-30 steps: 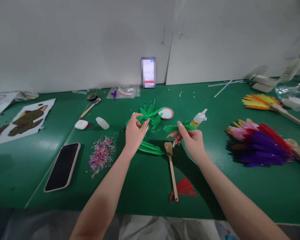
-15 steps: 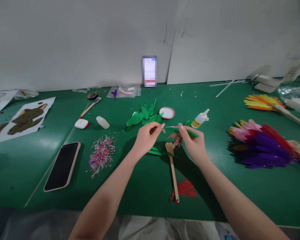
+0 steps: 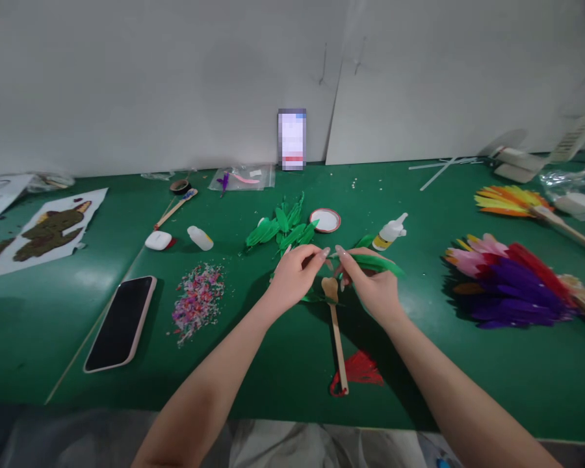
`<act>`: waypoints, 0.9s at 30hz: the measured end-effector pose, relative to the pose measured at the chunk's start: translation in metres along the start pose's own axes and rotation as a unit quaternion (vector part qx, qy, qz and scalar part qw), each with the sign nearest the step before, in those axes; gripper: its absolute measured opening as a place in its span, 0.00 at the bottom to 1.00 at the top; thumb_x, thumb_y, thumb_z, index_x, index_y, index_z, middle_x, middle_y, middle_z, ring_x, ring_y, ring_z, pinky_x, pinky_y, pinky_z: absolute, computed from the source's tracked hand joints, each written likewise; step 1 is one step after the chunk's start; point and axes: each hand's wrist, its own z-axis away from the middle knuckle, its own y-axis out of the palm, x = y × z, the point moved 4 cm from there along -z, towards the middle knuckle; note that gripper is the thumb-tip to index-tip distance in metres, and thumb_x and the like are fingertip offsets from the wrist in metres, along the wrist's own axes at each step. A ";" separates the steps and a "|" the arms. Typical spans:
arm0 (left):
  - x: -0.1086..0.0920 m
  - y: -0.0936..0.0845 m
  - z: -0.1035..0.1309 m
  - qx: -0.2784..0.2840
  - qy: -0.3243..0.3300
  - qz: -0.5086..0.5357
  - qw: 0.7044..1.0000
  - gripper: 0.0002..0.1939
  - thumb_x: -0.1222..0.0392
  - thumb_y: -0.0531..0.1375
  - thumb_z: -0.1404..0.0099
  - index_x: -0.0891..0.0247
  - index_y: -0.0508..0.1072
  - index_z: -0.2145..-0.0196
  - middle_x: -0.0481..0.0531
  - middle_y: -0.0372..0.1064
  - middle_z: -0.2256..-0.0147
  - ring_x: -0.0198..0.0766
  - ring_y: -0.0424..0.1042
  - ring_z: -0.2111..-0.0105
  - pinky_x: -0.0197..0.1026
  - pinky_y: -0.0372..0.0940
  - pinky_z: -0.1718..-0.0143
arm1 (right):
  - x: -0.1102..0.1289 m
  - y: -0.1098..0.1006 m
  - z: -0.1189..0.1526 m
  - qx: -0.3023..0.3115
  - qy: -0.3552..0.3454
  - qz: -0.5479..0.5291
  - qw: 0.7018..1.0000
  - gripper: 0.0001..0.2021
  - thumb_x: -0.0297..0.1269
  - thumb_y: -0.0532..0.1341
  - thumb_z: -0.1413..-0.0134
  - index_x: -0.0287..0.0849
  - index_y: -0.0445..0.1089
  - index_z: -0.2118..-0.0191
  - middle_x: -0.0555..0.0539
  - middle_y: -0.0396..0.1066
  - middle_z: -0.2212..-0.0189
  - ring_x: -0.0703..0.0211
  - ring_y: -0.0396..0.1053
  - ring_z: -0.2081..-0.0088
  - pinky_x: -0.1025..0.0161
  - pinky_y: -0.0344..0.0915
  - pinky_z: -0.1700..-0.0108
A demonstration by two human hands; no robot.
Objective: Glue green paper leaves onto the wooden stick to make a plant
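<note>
On a clock face centred where the work goes on, twelve being straight ahead, a dark-screened phone (image 3: 121, 324) lies at eight on the green surface (image 3: 253, 383); inward of it, towards nine, a scatter of coloured bits (image 3: 199, 300) sits untouched; at ten a pile of green feathers (image 3: 283, 224) lies loose, so I judge that much of this material is unused; the left hand (image 3: 295, 276) has its fingers pinched narrow at the pale end of a single green feather (image 3: 377, 262), seemingly gripping it; at twelve is a red-rimmed white dish (image 3: 325, 220); at six a wooden stick (image 3: 337, 341) lies with bare wood showing on its broad head and a red tassel (image 3: 364, 368) at its near end (more green shows beside and under that head, though whether it is fixed there I cannot tell); the right hand (image 3: 373, 286) holds that same single feather between thumb and fingers, its blade running out towards three; it is held clear above the stick and looks only part-readied; at two is a white dropper bottle (image 3: 389, 234), touched by neither hand; past it, a yellow-orange feather fan (image 3: 507, 198) and, at three, a purple, red and pink feather bunch (image 3: 517, 286) both look complete, judging by their full heads.
</note>
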 end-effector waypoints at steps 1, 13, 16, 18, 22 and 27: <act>0.001 0.000 0.000 -0.010 0.002 -0.011 1.000 0.15 0.53 0.50 0.35 0.63 0.71 0.70 0.49 0.69 0.72 0.34 0.64 0.73 0.36 0.56 0.72 | 0.000 0.000 0.000 -0.004 -0.003 0.003 1.000 0.12 0.44 0.61 0.50 0.41 0.69 0.76 0.52 0.67 0.83 0.66 0.62 0.83 0.68 0.63 0.80; 0.000 0.003 0.004 -0.055 0.007 -0.006 0.998 0.11 0.53 0.51 0.36 0.62 0.65 0.71 0.46 0.63 0.76 0.32 0.60 0.76 0.36 0.57 0.72 | -0.002 0.001 0.002 0.032 -0.031 0.022 0.999 0.19 0.47 0.51 0.41 0.43 0.62 0.79 0.54 0.59 0.86 0.66 0.60 0.84 0.67 0.59 0.80; -0.002 0.004 0.004 -0.044 0.012 0.003 0.999 0.10 0.55 0.52 0.36 0.62 0.64 0.72 0.46 0.63 0.76 0.32 0.60 0.76 0.35 0.56 0.72 | -0.003 0.003 0.001 0.036 -0.015 -0.009 0.999 0.13 0.48 0.59 0.48 0.43 0.64 0.74 0.54 0.63 0.83 0.66 0.61 0.84 0.68 0.60 0.82; -0.003 0.005 0.005 -0.033 0.019 0.009 0.999 0.09 0.57 0.52 0.36 0.63 0.64 0.72 0.47 0.63 0.75 0.32 0.61 0.75 0.35 0.56 0.72 | -0.005 0.003 0.000 0.033 0.000 -0.037 0.999 0.12 0.46 0.64 0.54 0.43 0.66 0.71 0.54 0.66 0.81 0.67 0.61 0.84 0.68 0.61 0.82; -0.003 0.006 0.006 -0.034 0.038 0.000 0.999 0.10 0.57 0.52 0.36 0.63 0.66 0.72 0.47 0.63 0.74 0.32 0.61 0.74 0.35 0.56 0.72 | -0.009 0.004 -0.001 0.031 0.026 -0.087 0.995 0.10 0.43 0.64 0.54 0.42 0.67 0.74 0.53 0.67 0.81 0.68 0.61 0.84 0.69 0.61 0.82; -0.005 0.006 0.007 -0.049 0.052 -0.007 0.997 0.09 0.60 0.52 0.36 0.64 0.66 0.73 0.47 0.62 0.75 0.31 0.60 0.74 0.34 0.55 0.73 | -0.008 0.003 -0.003 0.014 0.041 -0.121 0.992 0.10 0.41 0.65 0.54 0.40 0.69 0.77 0.53 0.66 0.83 0.69 0.59 0.85 0.69 0.59 0.84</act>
